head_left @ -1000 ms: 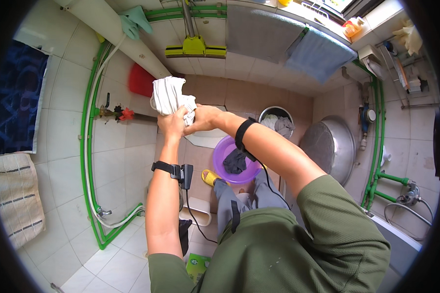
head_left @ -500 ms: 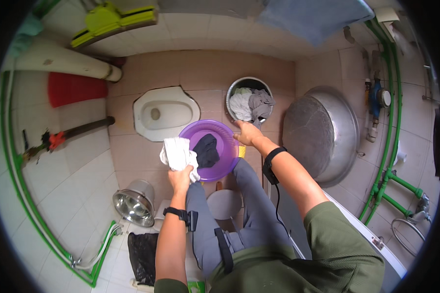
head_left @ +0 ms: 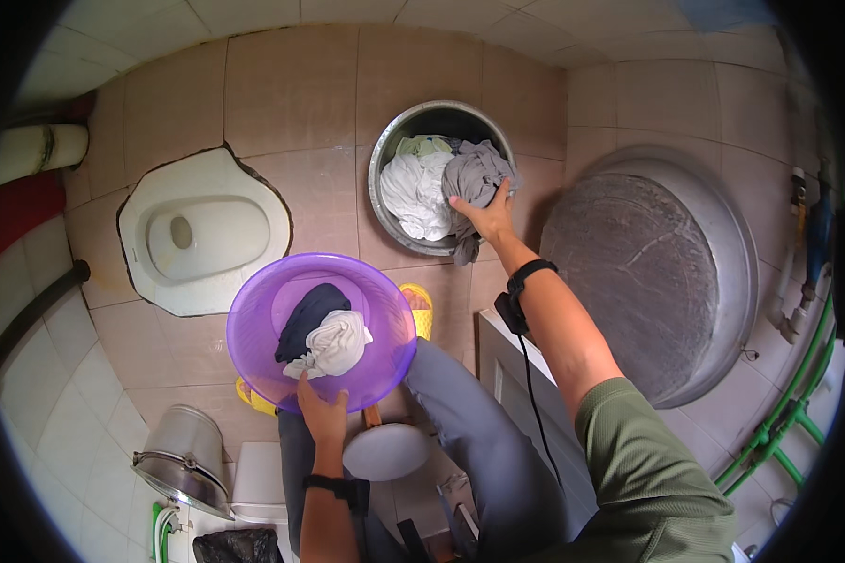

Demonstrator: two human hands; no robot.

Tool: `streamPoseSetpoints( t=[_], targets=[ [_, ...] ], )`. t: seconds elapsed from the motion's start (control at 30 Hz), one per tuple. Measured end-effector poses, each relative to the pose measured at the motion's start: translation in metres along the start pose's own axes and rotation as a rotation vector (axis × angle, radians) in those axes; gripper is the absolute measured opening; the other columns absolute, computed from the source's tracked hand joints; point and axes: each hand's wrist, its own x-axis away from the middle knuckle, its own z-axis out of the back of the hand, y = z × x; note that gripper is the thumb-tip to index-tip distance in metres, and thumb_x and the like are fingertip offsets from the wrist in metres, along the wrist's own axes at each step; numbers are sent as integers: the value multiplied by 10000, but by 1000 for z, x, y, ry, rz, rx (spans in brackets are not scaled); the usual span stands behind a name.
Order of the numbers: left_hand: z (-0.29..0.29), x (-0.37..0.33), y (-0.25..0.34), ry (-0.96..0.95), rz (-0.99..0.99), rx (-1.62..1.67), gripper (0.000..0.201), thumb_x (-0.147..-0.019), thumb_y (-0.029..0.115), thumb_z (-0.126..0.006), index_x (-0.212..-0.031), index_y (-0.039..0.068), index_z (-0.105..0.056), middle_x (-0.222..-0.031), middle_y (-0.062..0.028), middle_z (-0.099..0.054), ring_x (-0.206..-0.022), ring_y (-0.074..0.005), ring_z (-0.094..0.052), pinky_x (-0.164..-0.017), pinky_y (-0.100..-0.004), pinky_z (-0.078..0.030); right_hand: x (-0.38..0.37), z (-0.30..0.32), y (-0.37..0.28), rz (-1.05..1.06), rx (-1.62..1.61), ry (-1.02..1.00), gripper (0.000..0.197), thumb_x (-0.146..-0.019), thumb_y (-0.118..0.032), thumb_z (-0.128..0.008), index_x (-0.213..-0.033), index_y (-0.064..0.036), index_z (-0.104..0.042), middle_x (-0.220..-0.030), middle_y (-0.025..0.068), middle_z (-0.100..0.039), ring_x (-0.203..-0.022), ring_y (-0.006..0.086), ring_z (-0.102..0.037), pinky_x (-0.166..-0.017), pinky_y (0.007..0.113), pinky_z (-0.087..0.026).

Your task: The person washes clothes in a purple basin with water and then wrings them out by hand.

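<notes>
My right hand [head_left: 490, 216] reaches to the round metal pot [head_left: 382, 192], thumb and fingers spread around a bunched grey garment [head_left: 474, 174]. Part of that garment hangs over the pot's near rim. Beside it in the pot lie white cloth [head_left: 415, 195] and a bit of pale green cloth. My left hand [head_left: 321, 413] is at the near rim of the purple basin [head_left: 253, 328], fingers apart, one fingertip close to a crumpled white garment [head_left: 336, 342]. This white piece rests in the basin partly over a dark navy garment [head_left: 312, 317].
A squat toilet [head_left: 207, 230] is set in the floor at left. On the right leans a large metal tub [head_left: 737, 310]. A lidded metal bucket [head_left: 180, 455] stands at lower left, near a black plastic bag [head_left: 238, 546]. Yellow slippers [head_left: 420, 310] show beside the basin.
My left hand has released the white garment into the purple basin. My right hand has moved onto the grey garment in the pot. The view has shifted downward and to the right.
</notes>
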Motion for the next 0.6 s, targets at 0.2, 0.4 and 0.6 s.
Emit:
streamPoseSetpoints(
  t=[0.2,0.4,0.6],
  targets=[
    [20,24,-26,-68,44,101,651,-735,97,-755,-1316,-20,-486,-1209,-180,-587,-1128,-303,-560,-988,-381,-438,-13,4,8,56,64,132,728,-668,-208,-748,-1333,-24,-516,-1237,268,-596,-1144,408,-578,-981,438,-457],
    [62,45,-4,-119,70,120,541,-792,63,-723,-1288,-12,-520,-1117,-145,-620,-1020,-215,-605,-925,-329,-479,63,76,-15,270,-196,190,575,-658,-118,-679,-1209,24,-597,-1142,275,-636,-1112,383,-612,-959,397,-469],
    [106,65,47,-228,25,275,515,-822,57,-696,-1292,-17,-500,-1112,-161,-618,-982,-209,-617,-862,-311,-508,181,185,-77,791,-320,-44,373,-597,4,-638,-966,-8,-594,-956,149,-621,-945,298,-624,-858,337,-478]
  ],
)
